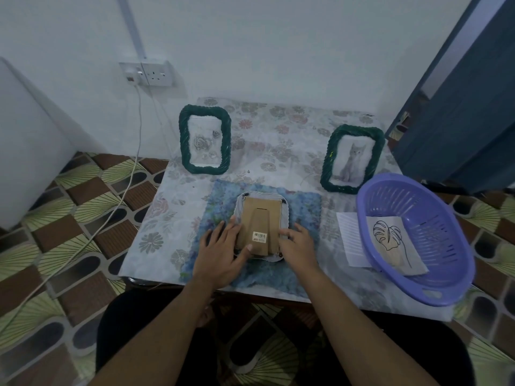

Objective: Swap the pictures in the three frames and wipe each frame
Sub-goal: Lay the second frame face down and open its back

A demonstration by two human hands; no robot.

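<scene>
A white frame [262, 203] lies face down on a blue fuzzy cloth [303, 210], its brown cardboard back and stand facing up. My left hand [223, 253] rests on the frame's left side, thumb on the cardboard. On the right edge, my right hand [299, 245] has its fingers bent against the backing. Two green rope-edged frames stand behind: the left frame [205, 139] shows roses, the right frame [351, 158] shows a cat. A leaf line drawing [390, 240] lies in the purple basket.
The purple plastic basket [418, 207] sits at the table's right front, over a lined white sheet [349, 238]. The small table has a floral cover [278, 121]. A wall socket [147, 73] with cables is at the back left. A blue door [459, 107] stands on the right.
</scene>
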